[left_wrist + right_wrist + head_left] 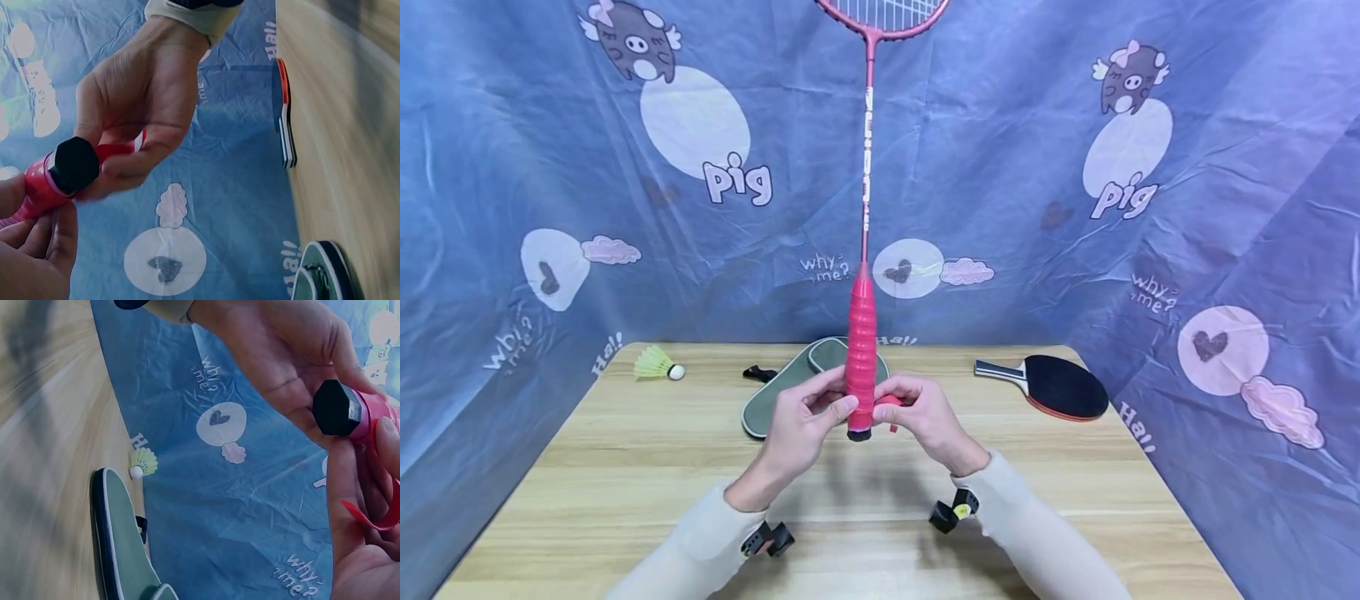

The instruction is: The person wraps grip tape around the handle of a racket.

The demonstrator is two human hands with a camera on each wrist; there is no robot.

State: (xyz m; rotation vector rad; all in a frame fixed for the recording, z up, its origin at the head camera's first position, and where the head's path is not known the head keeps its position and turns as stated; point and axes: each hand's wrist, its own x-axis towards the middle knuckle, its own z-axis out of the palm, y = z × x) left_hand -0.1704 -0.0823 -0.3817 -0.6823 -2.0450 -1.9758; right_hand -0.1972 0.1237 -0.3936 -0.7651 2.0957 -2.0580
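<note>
A badminton racket [867,167] stands upright over the table, its strung head cut off by the top of the head view. Ribbed red grip tape [862,333] covers its handle, and a black butt cap [75,165] shows at the bottom. My left hand [801,425] grips the lower handle between thumb and fingers. On the other side, my right hand [928,417] pinches the loose end of the tape close against the handle. That free red strip [369,519] curls across the right fingers in the right wrist view.
Behind the hands, a green racket case [775,404] lies on the wooden table [662,475]. A yellow shuttlecock [658,364] is at the back left, a black table tennis bat [1066,387] at the back right. Blue printed cloth [985,167] hangs around the table.
</note>
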